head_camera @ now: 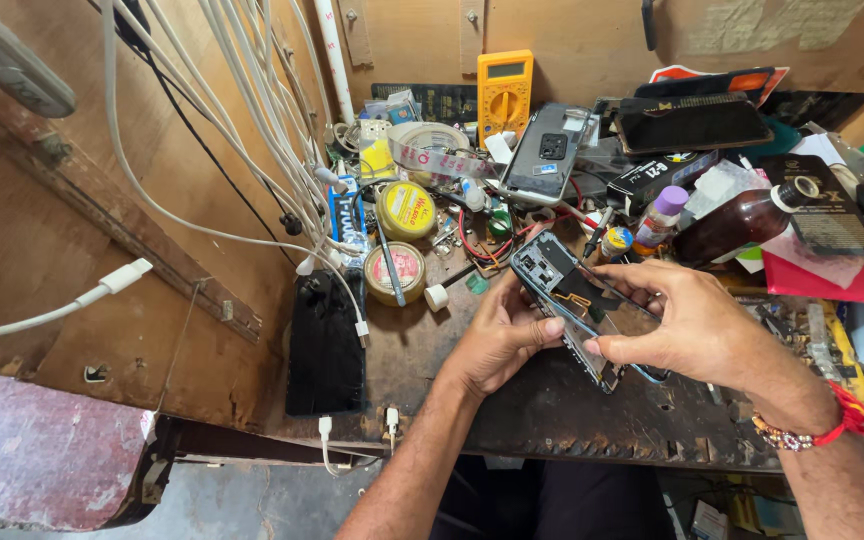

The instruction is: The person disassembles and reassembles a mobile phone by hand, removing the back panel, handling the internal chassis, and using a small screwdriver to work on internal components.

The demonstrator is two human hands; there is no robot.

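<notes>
We hold an opened phone (pixel 577 305), its back cover off and its inner frame bare, over the middle of the worn wooden workbench (pixel 552 410). Our left hand (pixel 502 335) grips its near left edge, and our right hand (pixel 687 320) pinches the lower right side between thumb and fingertips.

Beyond the phone stand the containers: a brown glass bottle (pixel 742 222) lying tilted, dark liquid inside, its white neck open; a small bottle with a purple cap (pixel 662 215); and a tiny yellow-labelled vial (pixel 615 242), whose contents we cannot tell. To the left sit two round tins, one with a yellow lid (pixel 405 209) and one with a red and white label (pixel 395 272) with tweezers laid across it.

A black phone (pixel 325 345) lies face down near the bench's left edge, a yellow multimeter (pixel 504 92) leans on the plywood back wall (pixel 572 40), and white charging cables (pixel 252 110) hang down from above left. A roll of tape (pixel 432 150) and other phones clutter the rear of the bench.
</notes>
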